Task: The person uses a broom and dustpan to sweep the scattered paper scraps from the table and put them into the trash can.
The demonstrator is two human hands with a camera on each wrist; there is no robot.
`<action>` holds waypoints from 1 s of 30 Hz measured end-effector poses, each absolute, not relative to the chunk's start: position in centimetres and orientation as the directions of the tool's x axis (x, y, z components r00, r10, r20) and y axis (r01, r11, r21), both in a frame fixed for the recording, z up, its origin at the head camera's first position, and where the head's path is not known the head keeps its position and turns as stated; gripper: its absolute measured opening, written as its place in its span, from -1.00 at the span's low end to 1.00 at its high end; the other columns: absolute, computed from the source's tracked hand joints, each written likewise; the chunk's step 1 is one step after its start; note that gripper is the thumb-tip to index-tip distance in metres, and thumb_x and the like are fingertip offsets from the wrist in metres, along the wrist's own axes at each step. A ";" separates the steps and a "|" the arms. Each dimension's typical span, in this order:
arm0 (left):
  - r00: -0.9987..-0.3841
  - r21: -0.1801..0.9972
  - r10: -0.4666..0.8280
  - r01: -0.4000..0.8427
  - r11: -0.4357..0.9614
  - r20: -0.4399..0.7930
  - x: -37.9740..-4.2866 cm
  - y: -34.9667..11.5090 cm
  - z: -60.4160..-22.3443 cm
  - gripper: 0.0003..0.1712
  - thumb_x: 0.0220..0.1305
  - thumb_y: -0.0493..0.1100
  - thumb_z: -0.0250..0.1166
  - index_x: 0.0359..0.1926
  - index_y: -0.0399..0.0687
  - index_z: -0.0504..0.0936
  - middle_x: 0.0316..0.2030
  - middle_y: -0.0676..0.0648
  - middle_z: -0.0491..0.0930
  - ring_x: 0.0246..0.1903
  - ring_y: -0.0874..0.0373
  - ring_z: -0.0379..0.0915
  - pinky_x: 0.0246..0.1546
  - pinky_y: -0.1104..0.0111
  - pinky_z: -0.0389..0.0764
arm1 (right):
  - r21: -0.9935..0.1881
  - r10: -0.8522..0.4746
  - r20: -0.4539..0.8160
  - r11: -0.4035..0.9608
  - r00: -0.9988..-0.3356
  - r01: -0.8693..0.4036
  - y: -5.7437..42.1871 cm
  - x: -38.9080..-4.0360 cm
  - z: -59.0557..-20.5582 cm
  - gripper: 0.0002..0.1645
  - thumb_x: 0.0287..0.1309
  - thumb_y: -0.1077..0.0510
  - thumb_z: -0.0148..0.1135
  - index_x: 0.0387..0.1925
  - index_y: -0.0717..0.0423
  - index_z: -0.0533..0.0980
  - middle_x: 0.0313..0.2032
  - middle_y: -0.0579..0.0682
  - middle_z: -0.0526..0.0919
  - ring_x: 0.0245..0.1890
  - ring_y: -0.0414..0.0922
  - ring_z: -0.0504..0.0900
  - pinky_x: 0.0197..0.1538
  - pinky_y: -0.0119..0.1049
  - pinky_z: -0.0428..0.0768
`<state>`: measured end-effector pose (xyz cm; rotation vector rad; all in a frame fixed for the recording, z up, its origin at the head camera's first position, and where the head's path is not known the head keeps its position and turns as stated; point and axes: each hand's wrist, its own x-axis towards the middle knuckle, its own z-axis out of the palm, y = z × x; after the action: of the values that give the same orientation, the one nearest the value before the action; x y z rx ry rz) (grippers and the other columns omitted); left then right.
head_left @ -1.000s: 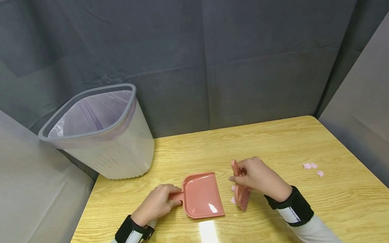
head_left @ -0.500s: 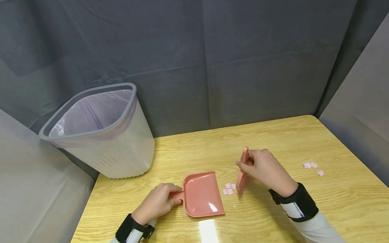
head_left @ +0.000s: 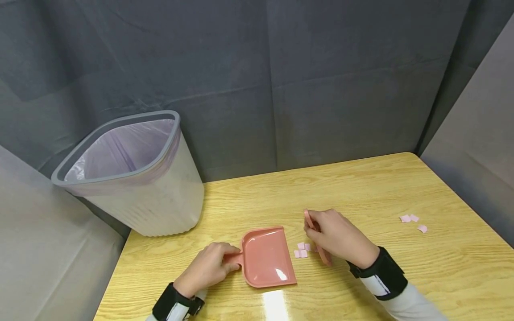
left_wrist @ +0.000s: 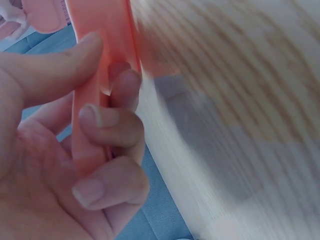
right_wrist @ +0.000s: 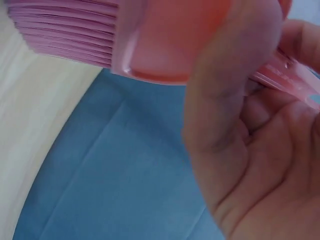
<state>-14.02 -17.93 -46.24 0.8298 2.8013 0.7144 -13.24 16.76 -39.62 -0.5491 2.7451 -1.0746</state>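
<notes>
My left hand [head_left: 209, 266] grips the short handle of a pink dustpan [head_left: 267, 256], which lies on the table with its straight lip facing right. In the left wrist view, curled fingers and thumb wrap the dustpan handle [left_wrist: 89, 125]. My right hand [head_left: 339, 236] holds a pink hand brush [head_left: 324, 255] by its handle, a little right of the dustpan. Pink bristles [right_wrist: 65, 32] show in the right wrist view; in the head view they are hidden. Several pale pink paper scraps [head_left: 302, 253] lie between lip and brush, one partly covered by the brush.
A white trash bin [head_left: 176, 200] with a grey rim and a clear liner stands at the table's left. Three more paper scraps [head_left: 405, 219] lie on the wooden table [head_left: 361, 187] at the right. Dark cloth [head_left: 341, 89] hangs behind the table.
The brush lifted away from me, then came back down and left. Scraps now sit clustered nearer the dustpan's lip than a second ago. The left hand and dustpan stayed put.
</notes>
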 end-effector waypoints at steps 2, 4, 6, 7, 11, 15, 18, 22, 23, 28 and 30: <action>-0.840 0.475 0.543 0.482 0.736 0.010 -14.0 -17.9 -46.3 -0.72 0.20 -0.14 0.54 -0.05 -0.02 0.81 -0.19 0.08 0.75 -0.16 0.23 0.62 -0.14 0.20 0.62 | -0.712 -0.423 0.019 0.630 -0.906 -0.309 16.2 -13.1 -39.8 -0.79 0.50 0.16 0.15 -0.35 0.03 0.53 -0.80 -0.14 0.48 -0.83 -0.17 0.53 -0.54 -0.34 0.41; -0.840 0.474 0.543 0.482 0.737 0.011 -14.0 -17.9 -46.3 -0.72 0.20 -0.14 0.54 -0.04 -0.02 0.81 -0.19 0.08 0.75 -0.16 0.23 0.62 -0.15 0.20 0.62 | -0.718 -0.443 0.066 0.601 -0.894 -0.351 15.9 -13.1 -40.0 -0.80 0.49 0.17 0.17 -0.36 0.02 0.53 -0.71 -0.18 0.50 -0.76 -0.24 0.52 -0.52 -0.39 0.39; -0.840 0.474 0.543 0.482 0.737 0.011 -14.0 -18.0 -46.3 -0.71 0.20 -0.14 0.54 -0.04 -0.02 0.81 -0.19 0.08 0.75 -0.16 0.23 0.62 -0.14 0.20 0.63 | -0.717 -0.457 0.105 0.580 -0.883 -0.385 15.6 -13.1 -40.2 -0.79 0.48 0.18 0.18 -0.38 0.00 0.53 -0.62 -0.22 0.50 -0.67 -0.30 0.49 -0.47 -0.41 0.41; -0.839 0.474 0.543 0.483 0.736 0.010 -14.0 -18.0 -46.3 -0.71 0.20 -0.14 0.54 -0.04 -0.02 0.81 -0.19 0.08 0.75 -0.16 0.23 0.62 -0.15 0.20 0.63 | -0.718 -0.461 0.117 0.573 -0.880 -0.395 15.6 -13.1 -40.2 -0.79 0.47 0.19 0.18 -0.38 0.00 0.54 -0.59 -0.24 0.51 -0.62 -0.32 0.48 -0.44 -0.41 0.42; -0.837 0.477 0.548 0.483 0.734 0.005 -14.1 -18.0 -46.4 -0.71 0.21 -0.13 0.54 -0.04 -0.03 0.81 -0.19 0.08 0.75 -0.16 0.23 0.62 -0.15 0.21 0.63 | -0.737 -0.480 0.133 0.537 -0.867 -0.410 15.4 -13.0 -40.2 -0.74 0.48 0.16 0.18 -0.42 -0.03 0.55 -0.55 -0.26 0.54 -0.56 -0.32 0.50 -0.37 -0.39 0.46; -0.836 0.478 0.548 0.482 0.734 0.003 -14.1 -18.0 -46.4 -0.71 0.21 -0.14 0.54 -0.03 -0.03 0.81 -0.19 0.08 0.75 -0.16 0.24 0.62 -0.15 0.21 0.63 | -0.748 -0.490 0.134 0.520 -0.861 -0.412 15.3 -13.0 -40.4 -0.71 0.48 0.14 0.18 -0.45 -0.08 0.53 -0.53 -0.26 0.53 -0.57 -0.32 0.43 -0.41 -0.40 0.40; -0.837 0.477 0.548 0.483 0.734 0.005 -14.1 -18.1 -46.5 -0.71 0.21 -0.14 0.54 -0.03 -0.03 0.81 -0.19 0.07 0.75 -0.17 0.24 0.62 -0.15 0.22 0.63 | -0.750 -0.491 0.125 0.522 -0.862 -0.406 14.9 -13.1 -40.6 -0.75 0.47 0.15 0.20 -0.41 -0.08 0.54 -0.50 -0.26 0.54 -0.56 -0.33 0.41 -0.41 -0.41 0.38; -0.837 0.475 0.546 0.482 0.736 0.002 -14.1 -18.1 -46.5 -0.71 0.22 -0.14 0.54 -0.03 -0.04 0.81 -0.19 0.08 0.74 -0.18 0.26 0.61 -0.17 0.23 0.62 | -0.762 -0.495 0.122 0.509 -0.860 -0.401 14.6 -13.0 -40.6 -0.80 0.47 0.11 0.22 -0.37 -0.05 0.56 -0.37 -0.24 0.62 -0.44 -0.32 0.49 -0.34 -0.40 0.45; -0.838 0.476 0.546 0.481 0.736 0.002 -14.1 -18.1 -46.5 -0.71 0.22 -0.14 0.54 -0.03 -0.04 0.81 -0.20 0.08 0.74 -0.18 0.26 0.61 -0.17 0.24 0.62 | -0.767 -0.494 0.126 0.501 -0.860 -0.400 14.6 -12.9 -40.5 -0.78 0.47 0.10 0.22 -0.38 -0.04 0.55 -0.32 -0.23 0.63 -0.41 -0.31 0.49 -0.32 -0.40 0.45; -0.839 0.477 0.544 0.478 0.737 0.000 -14.2 -18.1 -46.5 -0.71 0.21 -0.13 0.54 -0.03 -0.03 0.81 -0.20 0.08 0.75 -0.19 0.27 0.60 -0.18 0.25 0.61 | -0.766 -0.460 0.166 0.496 -0.872 -0.408 15.4 -13.0 -39.9 -0.65 0.46 0.06 0.24 -0.51 -0.06 0.45 -0.40 -0.22 0.57 -0.50 -0.31 0.40 -0.39 -0.40 0.39; -0.839 0.476 0.545 0.480 0.737 0.002 -14.2 -18.1 -46.5 -0.71 0.21 -0.13 0.54 -0.04 -0.03 0.81 -0.19 0.08 0.75 -0.19 0.27 0.60 -0.18 0.24 0.61 | -0.750 -0.437 0.166 0.526 -0.884 -0.401 15.8 -13.0 -39.7 -0.71 0.46 0.04 0.24 -0.45 -0.06 0.50 -0.48 -0.24 0.54 -0.54 -0.31 0.40 -0.41 -0.39 0.39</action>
<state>-14.15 -18.08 -46.53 0.8293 2.7982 0.7098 -13.03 15.83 -39.72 -0.7434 2.7067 -1.3141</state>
